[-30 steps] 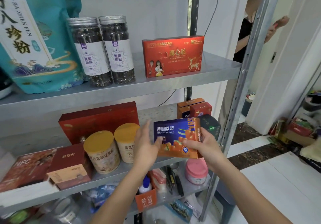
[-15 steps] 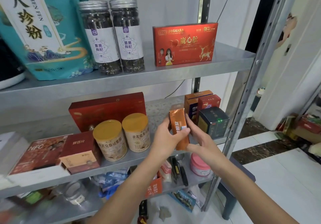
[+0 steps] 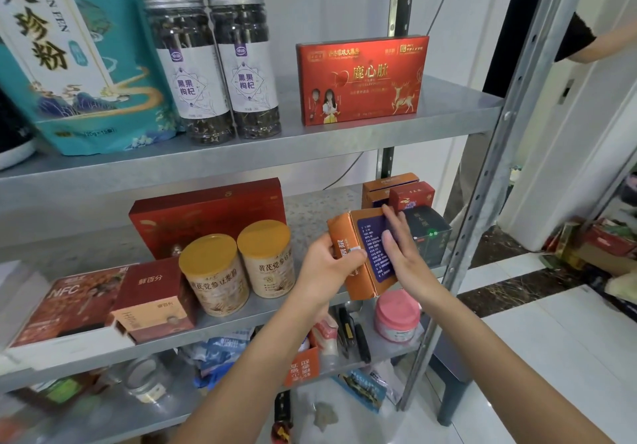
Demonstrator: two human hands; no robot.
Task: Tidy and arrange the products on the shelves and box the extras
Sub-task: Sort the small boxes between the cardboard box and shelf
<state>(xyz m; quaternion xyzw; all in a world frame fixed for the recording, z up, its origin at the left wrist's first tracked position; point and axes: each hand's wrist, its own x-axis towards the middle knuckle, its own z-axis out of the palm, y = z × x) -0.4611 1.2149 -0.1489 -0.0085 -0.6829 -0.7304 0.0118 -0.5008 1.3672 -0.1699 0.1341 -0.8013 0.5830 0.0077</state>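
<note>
An orange and blue box (image 3: 365,257) stands upright at the front of the middle metal shelf (image 3: 275,309), its blue text panel facing me. My left hand (image 3: 327,264) grips its left orange side, thumb across the front. My right hand (image 3: 403,254) lies flat against the blue panel with straight fingers. Just behind it stand a dark green box (image 3: 431,233), a small red box (image 3: 412,195) and an orange box (image 3: 382,185). Left of my hands stand two gold-lidded cans (image 3: 238,267).
The top shelf (image 3: 448,112) carries a red flat box (image 3: 362,78), two dark jars (image 3: 213,64) and a teal bag (image 3: 79,57). A big red box (image 3: 206,212) stands behind the cans. A pink tub (image 3: 396,316) sits on the lower shelf. Another person (image 3: 551,29) stands behind the upright.
The orange and blue box has turned from front-facing to its back panel and moved right towards the boxes at the shelf's end. My right hand went from gripping it to lying flat on it.
</note>
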